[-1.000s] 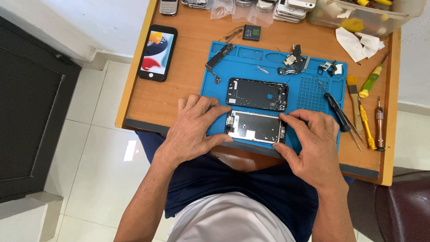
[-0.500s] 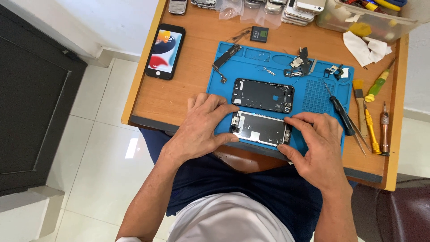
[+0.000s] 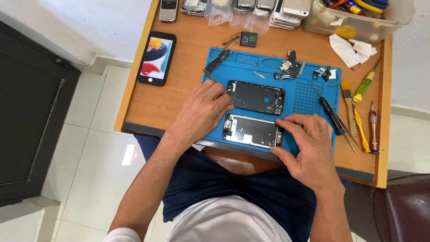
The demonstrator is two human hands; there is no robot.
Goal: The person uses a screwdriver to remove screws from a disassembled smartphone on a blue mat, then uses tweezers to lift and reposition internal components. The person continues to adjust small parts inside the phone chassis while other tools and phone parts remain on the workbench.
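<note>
A wooden desk [image 3: 179, 96] is seen from above, standing on a pale tiled floor [image 3: 89, 170], with a blue work mat [image 3: 313, 96] laid on it. The left hand [image 3: 199, 112] is rested on the mat's left edge, fingers curled toward the dark phone housing [image 3: 255, 97]; whether anything is pinched cannot be told. The right hand [image 3: 309, 143] is laid with fingers spread, fingertips pressed on the right end of the opened screen panel [image 3: 252, 131], which lies between both hands, just below the housing. To the right of the right hand a black screwdriver [image 3: 329, 112] and further tools [image 3: 363, 112] are laid. Beyond the left hand a lit phone [image 3: 156, 58] is placed. At the far edge, a row of phones [image 3: 251, 6] and a plastic bin [image 3: 358, 20] are cut off by the frame. Small parts [image 3: 291, 69] on the mat are hard to make out.
</note>
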